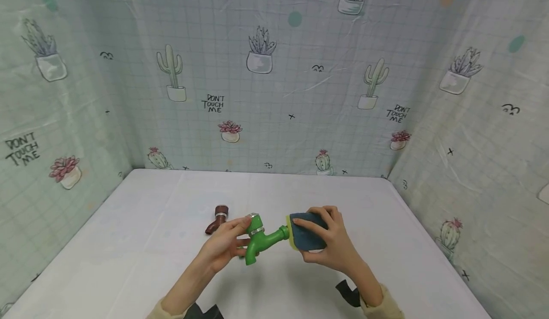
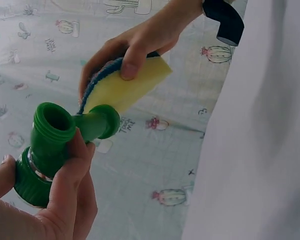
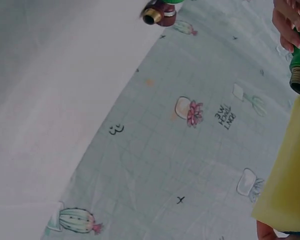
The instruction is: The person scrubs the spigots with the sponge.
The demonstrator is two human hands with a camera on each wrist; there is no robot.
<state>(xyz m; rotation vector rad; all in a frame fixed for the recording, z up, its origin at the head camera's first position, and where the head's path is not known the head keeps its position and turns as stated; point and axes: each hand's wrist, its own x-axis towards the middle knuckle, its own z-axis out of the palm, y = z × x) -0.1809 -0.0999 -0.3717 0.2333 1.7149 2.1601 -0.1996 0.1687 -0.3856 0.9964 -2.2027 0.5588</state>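
Observation:
In the head view, my left hand (image 1: 223, 246) holds a green tap (image 1: 268, 241) above the table, its fingers and thumb around the knob end. My right hand (image 1: 336, 245) grips a sponge (image 1: 310, 233) with a dark blue scouring side and a yellow foam side. The yellow foam (image 2: 127, 87) faces the tap in the left wrist view. At the tap's inlet end, the sponge's edge comes right up to the threads (image 3: 299, 80). Behind the left hand a dark red tap (image 1: 218, 219) lies on the table.
A white-covered table (image 1: 171, 204) spreads beneath both hands. Close under the left hand, a small green piece (image 1: 241, 251) shows, mostly hidden. Patterned curtains (image 1: 291, 90) with cactus prints enclose the back and sides. Dark straps (image 1: 348, 293) are at the wrists.

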